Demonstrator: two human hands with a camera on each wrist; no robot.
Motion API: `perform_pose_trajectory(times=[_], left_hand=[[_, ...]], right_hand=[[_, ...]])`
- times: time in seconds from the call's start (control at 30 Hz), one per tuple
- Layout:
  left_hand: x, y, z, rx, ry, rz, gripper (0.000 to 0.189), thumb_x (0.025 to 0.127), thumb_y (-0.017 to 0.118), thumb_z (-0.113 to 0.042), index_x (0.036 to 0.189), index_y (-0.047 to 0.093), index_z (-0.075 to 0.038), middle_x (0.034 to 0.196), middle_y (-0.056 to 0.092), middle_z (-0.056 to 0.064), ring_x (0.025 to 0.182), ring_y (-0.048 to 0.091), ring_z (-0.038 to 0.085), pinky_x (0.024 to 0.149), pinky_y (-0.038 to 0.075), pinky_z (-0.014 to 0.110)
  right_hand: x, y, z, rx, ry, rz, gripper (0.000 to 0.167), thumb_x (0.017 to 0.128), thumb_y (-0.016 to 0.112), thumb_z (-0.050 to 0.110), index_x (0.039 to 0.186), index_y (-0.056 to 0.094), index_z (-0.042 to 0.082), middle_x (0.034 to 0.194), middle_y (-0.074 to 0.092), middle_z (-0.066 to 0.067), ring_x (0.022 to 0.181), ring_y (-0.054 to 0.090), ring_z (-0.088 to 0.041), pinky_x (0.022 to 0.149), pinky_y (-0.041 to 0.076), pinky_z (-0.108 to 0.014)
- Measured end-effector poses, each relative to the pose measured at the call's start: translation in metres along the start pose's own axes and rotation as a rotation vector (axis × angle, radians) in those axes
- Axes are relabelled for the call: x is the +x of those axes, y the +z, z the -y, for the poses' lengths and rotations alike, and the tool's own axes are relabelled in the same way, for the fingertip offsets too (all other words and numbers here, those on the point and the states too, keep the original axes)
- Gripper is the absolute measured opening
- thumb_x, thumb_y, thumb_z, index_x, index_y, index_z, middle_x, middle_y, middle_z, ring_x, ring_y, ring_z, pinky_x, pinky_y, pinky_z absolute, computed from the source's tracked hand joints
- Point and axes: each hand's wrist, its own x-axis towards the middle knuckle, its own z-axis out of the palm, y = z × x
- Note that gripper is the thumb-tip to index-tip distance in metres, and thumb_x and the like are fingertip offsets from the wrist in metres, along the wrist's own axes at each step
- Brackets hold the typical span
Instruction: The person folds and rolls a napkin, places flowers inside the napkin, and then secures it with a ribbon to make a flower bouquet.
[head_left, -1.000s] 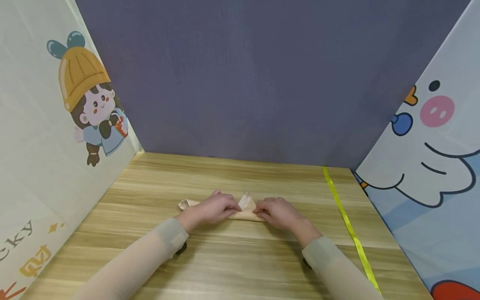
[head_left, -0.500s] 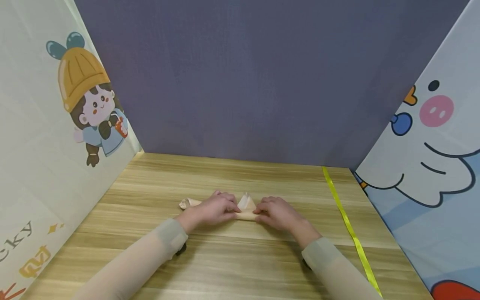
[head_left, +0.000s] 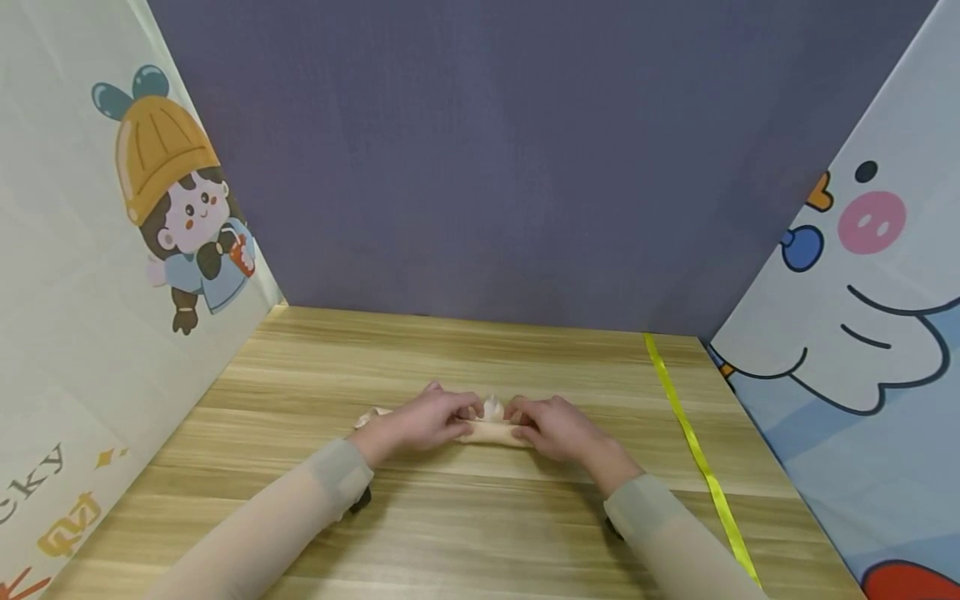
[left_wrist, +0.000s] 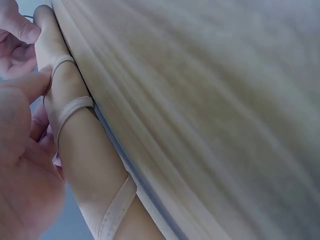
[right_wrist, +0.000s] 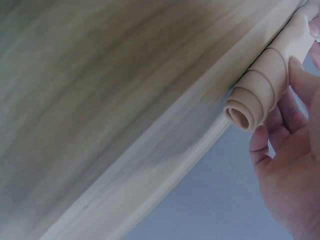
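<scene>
Just below the centre of the head view, a beige, fabric-like rolled tube [head_left: 492,433] lies across the pale, wood-grained worktop [head_left: 450,533]. The left hand [head_left: 433,418] and right hand [head_left: 553,425] both grip it, thumbs on the near side, fingers curled behind. Between them a pale pointed tip [head_left: 492,409] rises. A flat yellow strip [head_left: 693,442] runs down the lower right.

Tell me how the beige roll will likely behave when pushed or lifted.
The beige roll would probably roll when pushed, its body being roughly cylindrical. Lifted by one end, it may sag or unwind: the layers look thin, and a pointed tip sticks up unwrapped. It might squash under a firm pinch, since one end is hollow.
</scene>
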Motion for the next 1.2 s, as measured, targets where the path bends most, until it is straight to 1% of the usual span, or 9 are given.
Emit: perform_pose_trajectory(times=[0.07,0.17,0.27,0.4,0.6,0.8,0.9,1.1,1.2], left_hand=[[0.0004,-0.0001,0.0007,-0.001,-0.001,0.004,0.020,0.108,0.072,-0.023,0.127,0.074,-0.022,0.114,0.082,-0.008,0.095,0.072,0.003,0.098,0.036,0.037],[0.0015,-0.0002,0.0015,0.005,0.000,0.009,0.017,0.108,0.072,-0.024,0.124,0.077,-0.023,0.119,0.081,-0.010,0.098,0.071,0.003,0.097,0.035,0.038],[0.0021,-0.0006,0.0017,0.028,-0.009,0.019,0.016,0.108,0.072,-0.025,0.122,0.080,-0.024,0.118,0.079,-0.011,0.099,0.069,0.003,0.096,0.035,0.037],[0.0000,0.0002,0.0019,0.083,-0.011,0.024,0.018,0.107,0.074,-0.032,0.122,0.082,-0.027,0.116,0.072,-0.011,0.099,0.063,0.005,0.096,0.034,0.036],[-0.0029,-0.0002,-0.0012,0.092,-0.017,0.029,0.034,0.098,0.084,-0.043,0.126,0.082,-0.025,0.123,0.063,-0.008,0.109,0.058,0.010,0.101,0.036,0.039],[-0.0019,0.0009,-0.0015,0.070,0.016,0.025,0.024,0.104,0.079,-0.032,0.125,0.084,-0.021,0.119,0.065,-0.009,0.107,0.056,0.009,0.102,0.042,0.037],[-0.0021,0.0004,-0.0014,0.044,0.032,0.019,0.022,0.106,0.076,-0.029,0.124,0.084,-0.019,0.116,0.068,-0.009,0.106,0.058,0.008,0.099,0.040,0.035],[-0.0031,-0.0015,-0.0025,0.010,0.054,0.013,0.019,0.107,0.074,-0.026,0.121,0.084,-0.017,0.109,0.074,-0.008,0.099,0.064,0.007,0.093,0.036,0.032],[-0.0026,-0.0020,-0.0023,0.010,0.041,0.027,0.019,0.108,0.073,-0.026,0.121,0.084,-0.018,0.108,0.075,-0.008,0.098,0.065,0.007,0.092,0.035,0.032]], right_hand=[[0.0003,0.0008,-0.0003,0.006,-0.007,-0.001,0.015,0.108,0.072,0.019,0.123,0.071,0.022,0.090,0.079,0.006,0.071,0.067,-0.003,0.070,0.057,-0.029],[0.0008,0.0029,-0.0010,-0.015,-0.029,-0.018,0.012,0.108,0.072,0.018,0.118,0.074,0.024,0.094,0.081,0.007,0.073,0.068,-0.004,0.071,0.058,-0.029],[0.0008,0.0049,-0.0022,-0.073,-0.059,-0.049,0.009,0.107,0.074,0.019,0.113,0.078,0.025,0.104,0.082,0.008,0.085,0.073,-0.007,0.078,0.060,-0.033],[0.0006,0.0069,-0.0030,-0.139,-0.081,-0.070,0.008,0.104,0.077,0.025,0.112,0.081,0.023,0.106,0.076,0.007,0.091,0.070,-0.013,0.083,0.058,-0.039],[0.0016,0.0069,-0.0018,-0.144,-0.087,-0.068,0.026,0.095,0.088,0.038,0.112,0.082,0.019,0.106,0.068,0.007,0.092,0.061,-0.011,0.083,0.054,-0.034],[0.0005,0.0065,-0.0011,-0.101,-0.097,-0.052,0.020,0.101,0.082,0.030,0.114,0.082,0.015,0.101,0.071,0.006,0.087,0.062,-0.009,0.081,0.056,-0.032],[0.0001,0.0055,-0.0012,-0.079,-0.086,-0.040,0.018,0.104,0.078,0.029,0.116,0.082,0.017,0.101,0.072,0.007,0.084,0.061,-0.007,0.079,0.055,-0.031],[-0.0002,0.0039,0.0012,-0.083,-0.052,-0.007,0.018,0.107,0.073,0.026,0.120,0.082,0.017,0.112,0.078,0.002,0.096,0.073,-0.016,0.087,0.061,-0.040],[-0.0003,0.0033,0.0026,-0.076,-0.028,0.001,0.019,0.108,0.073,0.025,0.122,0.081,0.016,0.114,0.079,0.001,0.098,0.074,-0.018,0.089,0.061,-0.042]])
